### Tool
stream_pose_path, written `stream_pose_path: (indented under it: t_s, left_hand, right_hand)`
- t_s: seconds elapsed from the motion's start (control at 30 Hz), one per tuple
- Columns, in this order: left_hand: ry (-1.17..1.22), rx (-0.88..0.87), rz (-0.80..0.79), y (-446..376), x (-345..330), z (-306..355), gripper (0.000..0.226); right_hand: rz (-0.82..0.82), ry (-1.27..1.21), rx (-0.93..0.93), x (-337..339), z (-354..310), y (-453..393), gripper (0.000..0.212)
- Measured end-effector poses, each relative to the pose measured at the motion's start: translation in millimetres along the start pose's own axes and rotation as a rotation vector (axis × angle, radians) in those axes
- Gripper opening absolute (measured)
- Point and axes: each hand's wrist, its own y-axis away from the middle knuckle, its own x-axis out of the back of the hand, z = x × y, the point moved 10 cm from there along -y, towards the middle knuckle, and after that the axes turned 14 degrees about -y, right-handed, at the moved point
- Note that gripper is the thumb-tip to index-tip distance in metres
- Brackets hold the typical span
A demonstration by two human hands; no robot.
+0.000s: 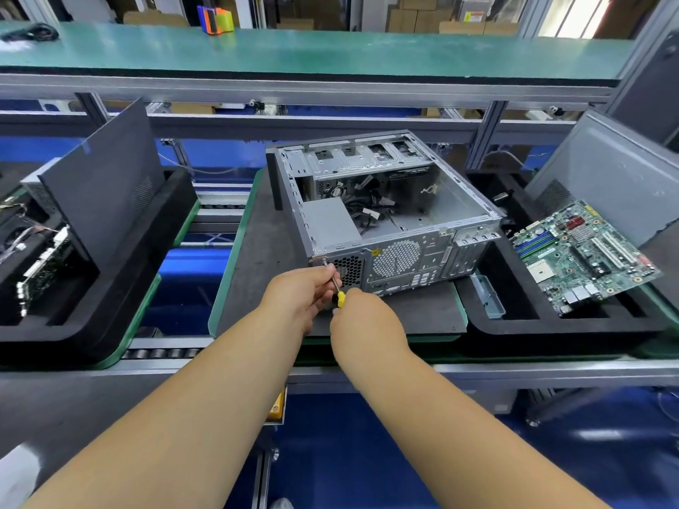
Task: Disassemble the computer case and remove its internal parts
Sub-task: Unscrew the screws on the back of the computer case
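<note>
The right hand [362,312] has its fingers clenched round the yellow-and-black handle of the screwdriver [337,291]. The left hand [299,290] pinches the shaft, guiding the tip to a screw [324,261] at the rear corner of the computer case [382,214]. The case lies open on the tabletop [257,251]. Judged rigid, heavy, sharp-edged: lift by frame rails. The removed motherboard [584,257], fragile, rests in the right tray [551,325].

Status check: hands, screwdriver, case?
Right hand grips yellow screwdriver handle; left hand pinches its shaft. Tip at screw on rear top-left corner of open case. Motherboard already out, in right tray. Nothing in the way.
</note>
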Motion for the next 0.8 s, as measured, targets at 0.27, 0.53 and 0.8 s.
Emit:
stream_pose_path:
  t_s: [0.27, 0.53, 0.8]
  left_hand:
    - [0.017, 0.057, -0.064, 4.8, -3.1, 0.6, 0.016]
    - [0.014, 0.042, -0.077, 7.3, -2.7, -0.7, 0.011]
    - [0.022, 0.047, -0.073, 7.3, -1.2, -2.1, 0.010]
  right_hand:
    - [-0.630, -1.754, -0.600, -66.4, 13.5, 27.7, 0.039]
    - [-0.367, -1.670, -0.506, -61.4, 20.5, 16.7, 0.040]
    - [-0.087, -0.817, -0.412, -32.6, 34.3, 6.2, 0.036]
